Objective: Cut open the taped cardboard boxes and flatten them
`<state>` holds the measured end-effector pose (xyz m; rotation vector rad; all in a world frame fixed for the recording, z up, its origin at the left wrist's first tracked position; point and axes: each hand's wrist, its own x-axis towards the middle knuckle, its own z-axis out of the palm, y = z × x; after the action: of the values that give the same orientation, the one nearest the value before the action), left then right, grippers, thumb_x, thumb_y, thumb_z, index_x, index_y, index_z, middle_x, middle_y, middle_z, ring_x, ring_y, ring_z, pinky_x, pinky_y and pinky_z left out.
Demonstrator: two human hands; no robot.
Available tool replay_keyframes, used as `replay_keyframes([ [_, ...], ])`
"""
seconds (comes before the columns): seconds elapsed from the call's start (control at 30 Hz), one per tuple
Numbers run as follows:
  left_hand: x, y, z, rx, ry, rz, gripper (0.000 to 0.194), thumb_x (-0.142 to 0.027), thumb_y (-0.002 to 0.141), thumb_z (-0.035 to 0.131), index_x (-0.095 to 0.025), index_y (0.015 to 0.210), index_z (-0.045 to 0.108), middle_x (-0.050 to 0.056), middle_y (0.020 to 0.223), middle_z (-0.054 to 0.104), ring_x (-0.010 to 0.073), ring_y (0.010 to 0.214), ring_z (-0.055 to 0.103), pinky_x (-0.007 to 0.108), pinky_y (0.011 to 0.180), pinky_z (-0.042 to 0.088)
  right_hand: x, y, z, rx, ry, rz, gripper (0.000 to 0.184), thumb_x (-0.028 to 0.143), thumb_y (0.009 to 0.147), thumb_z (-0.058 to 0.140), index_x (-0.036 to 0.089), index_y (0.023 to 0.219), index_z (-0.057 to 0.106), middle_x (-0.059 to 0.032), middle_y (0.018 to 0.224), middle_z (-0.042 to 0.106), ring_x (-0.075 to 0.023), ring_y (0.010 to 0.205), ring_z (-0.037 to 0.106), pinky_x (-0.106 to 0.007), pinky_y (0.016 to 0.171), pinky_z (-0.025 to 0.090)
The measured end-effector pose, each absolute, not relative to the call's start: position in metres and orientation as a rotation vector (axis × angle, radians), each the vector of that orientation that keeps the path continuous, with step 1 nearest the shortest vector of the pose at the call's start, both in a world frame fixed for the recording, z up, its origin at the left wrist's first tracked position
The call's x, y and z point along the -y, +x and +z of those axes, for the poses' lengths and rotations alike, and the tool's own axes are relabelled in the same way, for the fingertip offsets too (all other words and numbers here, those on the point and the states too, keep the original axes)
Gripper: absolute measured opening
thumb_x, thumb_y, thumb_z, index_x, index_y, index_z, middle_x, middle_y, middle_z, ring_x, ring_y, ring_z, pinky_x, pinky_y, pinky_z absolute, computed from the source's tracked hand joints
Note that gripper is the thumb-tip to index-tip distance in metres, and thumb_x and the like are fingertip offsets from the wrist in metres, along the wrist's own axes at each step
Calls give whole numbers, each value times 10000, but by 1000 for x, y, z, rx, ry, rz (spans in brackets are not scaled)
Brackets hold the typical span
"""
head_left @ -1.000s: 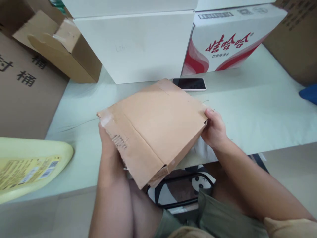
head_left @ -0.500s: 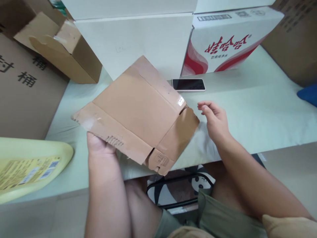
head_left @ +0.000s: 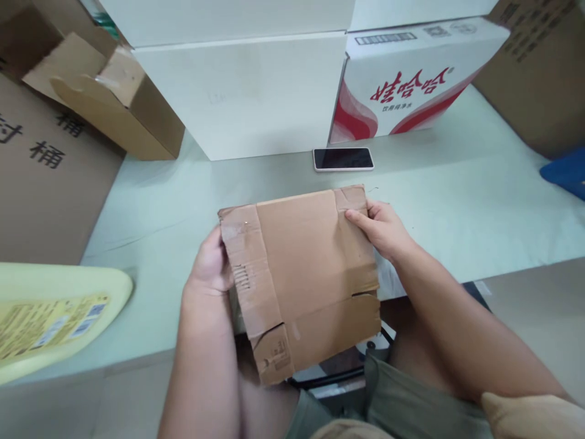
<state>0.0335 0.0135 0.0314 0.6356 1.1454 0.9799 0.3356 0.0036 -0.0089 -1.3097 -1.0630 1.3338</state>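
A creased brown cardboard box piece, with folded flaps along its sides, is held up between my two hands over the table's front edge. My left hand grips its left edge, the fingers partly hidden behind the board. On the other side my right hand pinches the upper right corner, thumb on the near face and fingers behind. The lower flap, with a small printed mark at its left end, hangs above my lap.
On the pale green table cover lies a phone before a white carton and a red-and-white carton. An open brown box stands back left. A yellow-green container occupies the left front; something blue is at right.
The cardboard has swung from a diagonal tilt to nearly square and come lower, closer to me. My right hand, free before, has closed on its right corner; my left hand still holds on.
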Motion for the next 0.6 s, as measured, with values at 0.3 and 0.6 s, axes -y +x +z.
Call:
replay_keyframes([
  [0.3,-7,24,26,-1214,755,986,615,-396,476,1063,-190,987,790,130,981,853,366,952,832,392,742,702,-13,349,-12,937,-1313,1224,571,780,743,824,239,888,711,-12,739,736,-179,623,669,-303,558,542],
  [0.6,-26,11,27,-1090,620,1585,242,-417,911,783,-204,1009,724,109,1248,825,303,1519,576,443,1173,588,-3,340,-8,1098,-1141,1439,712,908,669,764,247,925,702,-41,756,731,-172,502,613,-308,411,448],
])
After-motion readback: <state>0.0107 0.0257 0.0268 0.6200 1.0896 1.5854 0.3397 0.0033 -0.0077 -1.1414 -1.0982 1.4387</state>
